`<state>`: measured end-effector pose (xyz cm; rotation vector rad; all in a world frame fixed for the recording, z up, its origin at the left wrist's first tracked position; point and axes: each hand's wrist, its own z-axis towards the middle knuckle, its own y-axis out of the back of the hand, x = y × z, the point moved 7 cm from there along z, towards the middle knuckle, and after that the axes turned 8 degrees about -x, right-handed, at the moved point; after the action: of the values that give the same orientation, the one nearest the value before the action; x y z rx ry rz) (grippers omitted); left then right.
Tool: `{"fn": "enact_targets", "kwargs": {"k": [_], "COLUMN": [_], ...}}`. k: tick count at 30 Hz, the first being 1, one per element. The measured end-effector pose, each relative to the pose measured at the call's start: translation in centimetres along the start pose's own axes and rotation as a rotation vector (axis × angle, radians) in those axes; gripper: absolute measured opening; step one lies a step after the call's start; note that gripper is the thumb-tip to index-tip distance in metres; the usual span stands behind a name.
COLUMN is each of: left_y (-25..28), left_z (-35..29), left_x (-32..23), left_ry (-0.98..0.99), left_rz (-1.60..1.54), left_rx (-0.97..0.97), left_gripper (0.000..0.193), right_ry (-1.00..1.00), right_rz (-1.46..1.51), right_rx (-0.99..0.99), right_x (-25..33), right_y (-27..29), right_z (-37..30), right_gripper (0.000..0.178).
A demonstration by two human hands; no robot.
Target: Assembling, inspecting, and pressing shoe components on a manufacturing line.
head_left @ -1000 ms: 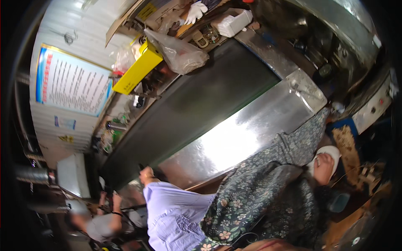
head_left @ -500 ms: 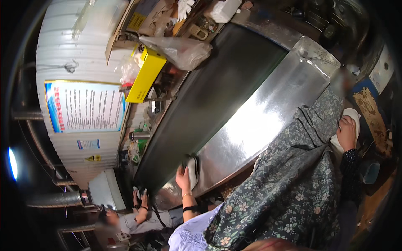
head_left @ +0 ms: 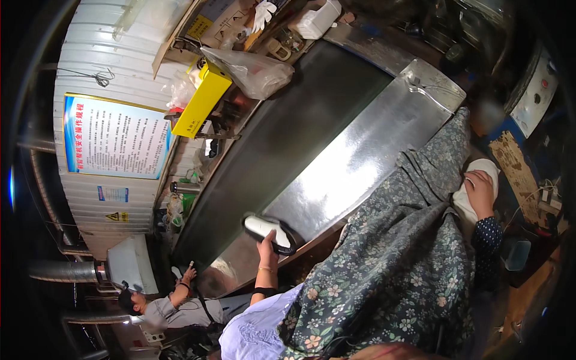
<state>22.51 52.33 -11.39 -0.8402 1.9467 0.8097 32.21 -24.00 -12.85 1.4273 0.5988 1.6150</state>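
My left hand [head_left: 267,242], fingers closed, grips a black shoe [head_left: 285,239] at its side. The shoe's white oval face [head_left: 259,225] is turned up. It is over the near edge of the shiny metal tabletop [head_left: 360,150], beside the dark belt [head_left: 288,114]. At the far right, my right hand [head_left: 480,191] has its fingers bent over a white rounded thing [head_left: 465,203]. I cannot make out its kind. Dark floral cloth [head_left: 384,258] spreads between my arms.
A co-worker [head_left: 174,309] is at the belt's lower-left end. Along its far side are a yellow box [head_left: 201,105], a clear plastic bag [head_left: 258,75] and a white jug [head_left: 316,19]. A worn wooden board [head_left: 515,174] is beyond my right hand.
My left hand has turned the shoe, so its white face now shows in full. My right hand stays on the white thing. The whole view has shifted slightly.
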Motion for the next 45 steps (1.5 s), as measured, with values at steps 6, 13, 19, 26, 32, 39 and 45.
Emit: {"fn": "enact_targets", "kwargs": {"k": [6,13,19,26,32,39,45], "left_y": [-24.2,-38.3,-44.4,-48.4,-49.3,-45.7,-50.2], "left_z": [-16.5,-36.0,-40.8,-38.7,-38.2,-40.8,-37.5], "left_x": [-4.8,-7.0,-3.2,3.8,5.5,-1.6,-1.8], "left_ry": [-0.099,-1.071,-0.447,0.434,0.333,-1.288,-0.941], "left_rz": [0.020,0.367,0.127,0.092,0.249,-0.033,0.288], "left_rx": [0.761,1.475,1.845,1.613,1.436,1.448,1.452], "left_gripper": [0.066,0.115,0.102,0.050,0.041,0.051,0.047], "right_ry": [-0.004,0.093,0.099,-0.077,-0.150,-0.123,-0.299], "right_rz": [0.689,0.620,0.412,0.393,0.265,0.492,0.620], "right_rx": [0.099,-0.445,-0.178,-0.168,0.008,-0.278,-0.015], "right_x": [10.3,16.8,15.1,14.3,12.6,13.0,6.5], "right_y": [2.7,11.1,8.1,7.3,6.5,4.8,1.7], "right_z": [7.8,10.9,3.8,4.2,4.7,-0.9,-5.2], "right_gripper": [0.038,0.031,0.027,0.026,0.029,0.041,0.022]}}
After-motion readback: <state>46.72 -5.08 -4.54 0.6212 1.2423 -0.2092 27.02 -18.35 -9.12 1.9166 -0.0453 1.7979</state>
